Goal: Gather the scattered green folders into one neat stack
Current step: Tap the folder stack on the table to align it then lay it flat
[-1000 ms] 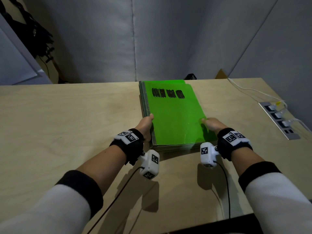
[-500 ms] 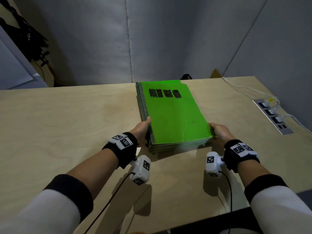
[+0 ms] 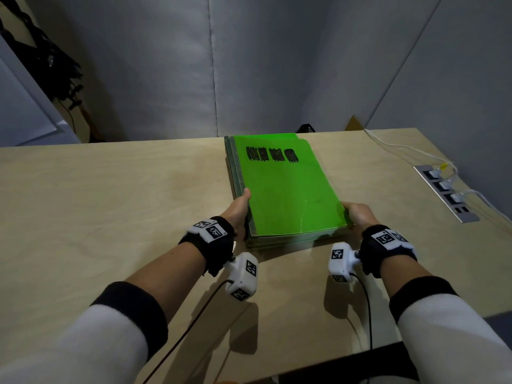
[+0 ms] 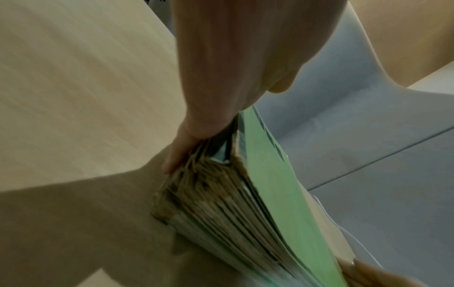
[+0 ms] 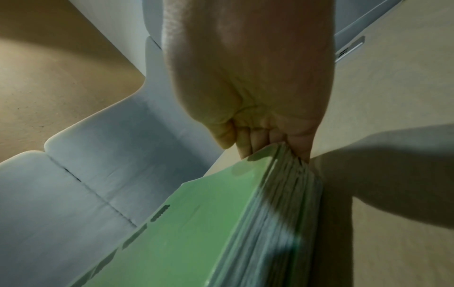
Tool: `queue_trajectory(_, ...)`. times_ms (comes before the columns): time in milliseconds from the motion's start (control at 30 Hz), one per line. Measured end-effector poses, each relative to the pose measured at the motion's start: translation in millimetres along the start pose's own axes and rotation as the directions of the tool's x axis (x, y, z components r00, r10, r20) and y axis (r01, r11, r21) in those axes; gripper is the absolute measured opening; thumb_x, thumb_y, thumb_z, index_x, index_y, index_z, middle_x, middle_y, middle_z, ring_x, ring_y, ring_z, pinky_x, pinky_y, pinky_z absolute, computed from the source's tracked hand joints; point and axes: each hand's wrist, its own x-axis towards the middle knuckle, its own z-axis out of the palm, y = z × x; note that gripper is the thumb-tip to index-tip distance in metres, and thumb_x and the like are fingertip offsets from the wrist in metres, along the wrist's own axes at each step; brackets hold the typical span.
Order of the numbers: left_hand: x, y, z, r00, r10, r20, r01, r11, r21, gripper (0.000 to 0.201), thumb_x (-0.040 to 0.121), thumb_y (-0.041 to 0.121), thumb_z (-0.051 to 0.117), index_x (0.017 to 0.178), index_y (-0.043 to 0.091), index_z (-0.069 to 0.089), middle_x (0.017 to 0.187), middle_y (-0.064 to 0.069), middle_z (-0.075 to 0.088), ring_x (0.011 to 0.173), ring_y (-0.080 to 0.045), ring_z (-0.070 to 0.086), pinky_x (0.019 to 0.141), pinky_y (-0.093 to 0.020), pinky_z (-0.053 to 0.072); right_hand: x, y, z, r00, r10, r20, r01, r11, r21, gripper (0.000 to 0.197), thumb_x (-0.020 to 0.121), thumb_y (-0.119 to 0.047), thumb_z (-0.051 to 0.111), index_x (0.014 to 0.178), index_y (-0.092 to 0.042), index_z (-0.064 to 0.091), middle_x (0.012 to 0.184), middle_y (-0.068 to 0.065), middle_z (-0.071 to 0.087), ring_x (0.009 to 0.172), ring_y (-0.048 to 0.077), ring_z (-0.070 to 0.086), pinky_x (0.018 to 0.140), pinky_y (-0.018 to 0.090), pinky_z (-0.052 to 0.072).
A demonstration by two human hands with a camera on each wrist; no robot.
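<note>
A stack of green folders (image 3: 285, 189) lies flat on the wooden table (image 3: 110, 203), its top cover bright green with black scribbled marks near the far end. My left hand (image 3: 238, 209) holds the stack's left edge near the front corner, thumb on the top cover. In the left wrist view its fingers (image 4: 176, 155) run down the side of the stack (image 4: 245, 203) to the table. My right hand (image 3: 358, 214) grips the right edge near the front corner. The right wrist view shows its fingers (image 5: 245, 143) curled against the side of the stack (image 5: 196, 233).
A metal socket strip (image 3: 446, 192) with plugged white cables (image 3: 401, 148) is set in the table at the right. Grey padded panels (image 3: 249, 65) stand close behind the far edge. Dark gear (image 3: 41, 59) hangs at the back left. Bare wood stretches left of the stack.
My right hand has come off the top cover and moved to the stack's right edge. The left hand stays at the left edge.
</note>
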Motion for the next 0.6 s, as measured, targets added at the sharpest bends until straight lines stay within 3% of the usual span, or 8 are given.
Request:
queue_trajectory(100,1.2,1.6,-2.8,1.000,-0.003,-0.021,0.003,0.999,0.033,0.072,0.097,0.054,0.012,0.152,0.010,-0.001,0.161,-0.017,-0.001,0.149,-0.034,0.002,0.117,-0.052,0.003,0.8,1.4,-0.9,1.000,0.018,0.009,-0.018,1.000,0.000,0.033,0.089,-0.011,0.051,0.112,0.009,0.064,0.099,0.025,0.066,0.085,0.036,0.064,0.080,0.048,0.053)
queue_trajectory(200,-1.5,3.9,-5.9,0.999,0.029,-0.023,-0.029,0.999,0.029,0.069,0.098,0.052,0.010,0.153,0.010,0.003,0.160,-0.019,0.002,0.148,-0.036,0.005,0.118,-0.051,0.006,-2.1,0.0,0.9,1.000,0.003,0.023,-0.002,0.999,-0.033,0.035,0.091,-0.011,0.048,0.115,0.011,0.062,0.095,0.020,0.064,0.076,0.031,0.060,0.069,0.041,0.051)
queue_trajectory(267,-1.2,2.2,-7.8,1.000,0.027,-0.005,-0.027,0.999,0.018,0.072,0.096,0.055,0.011,0.153,0.013,0.003,0.161,-0.017,0.001,0.149,-0.035,0.007,0.120,-0.052,0.006,-0.8,-0.4,1.1,0.999,-0.018,0.034,0.021,0.997,-0.071,0.035,0.094,-0.009,0.044,0.118,0.012,0.059,0.104,0.021,0.060,0.084,0.029,0.056,0.063,0.036,0.045)
queue_trajectory(300,-0.3,1.5,-9.8,1.000,0.021,-0.003,-0.020,1.000,0.012,0.074,0.095,0.058,0.012,0.154,0.013,0.003,0.161,-0.017,0.002,0.149,-0.035,0.009,0.119,-0.053,0.008,-0.9,-0.6,1.0,0.999,-0.018,0.041,0.022,0.995,-0.094,0.035,0.096,-0.010,0.042,0.117,0.012,0.059,0.110,0.022,0.060,0.090,0.028,0.055,0.066,0.036,0.044)
queue_trajectory(400,-3.7,1.3,-15.2,1.000,-0.006,-0.029,0.006,1.000,0.025,0.079,0.093,0.062,0.015,0.153,0.016,-0.002,0.161,-0.018,0.004,0.147,-0.038,0.012,0.116,-0.058,0.014,7.0,1.8,0.7,0.998,-0.019,0.059,0.027,0.990,-0.139,0.032,0.096,-0.018,0.043,0.090,0.005,0.064,0.124,0.028,0.058,0.095,0.026,0.053,0.074,0.034,0.040)
queue_trajectory(433,-3.8,1.1,-16.1,1.000,-0.009,-0.030,0.010,1.000,0.028,0.080,0.092,0.064,0.016,0.154,0.016,-0.002,0.161,-0.019,0.006,0.147,-0.039,0.012,0.114,-0.060,0.015,5.4,0.4,1.2,0.998,-0.018,0.058,0.026,0.989,-0.144,0.032,0.097,-0.020,0.043,0.088,0.003,0.063,0.124,0.027,0.058,0.096,0.026,0.054,0.076,0.033,0.040)
queue_trajectory(533,-6.0,0.8,-9.8,1.000,0.010,-0.029,-0.009,0.998,0.055,0.077,0.093,0.061,0.013,0.154,0.016,-0.001,0.160,-0.021,0.008,0.148,-0.038,0.009,0.117,-0.056,0.012,5.6,1.3,5.0,0.997,-0.044,0.067,0.058,0.976,-0.209,0.043,0.099,-0.023,0.038,0.118,0.011,0.057,0.131,0.029,0.054,0.113,0.034,0.056,0.088,0.035,0.040)
queue_trajectory(600,-7.9,2.0,-5.3,0.999,0.033,-0.041,-0.030,0.997,0.065,0.073,0.095,0.057,0.012,0.154,0.014,0.000,0.160,-0.021,0.005,0.148,-0.038,0.006,0.118,-0.054,0.009,2.6,0.6,6.6,0.996,-0.062,0.063,0.077,0.956,-0.282,0.047,0.101,-0.024,0.033,0.130,0.010,0.048,0.137,0.029,0.048,0.126,0.038,0.048,0.095,0.036,0.040)
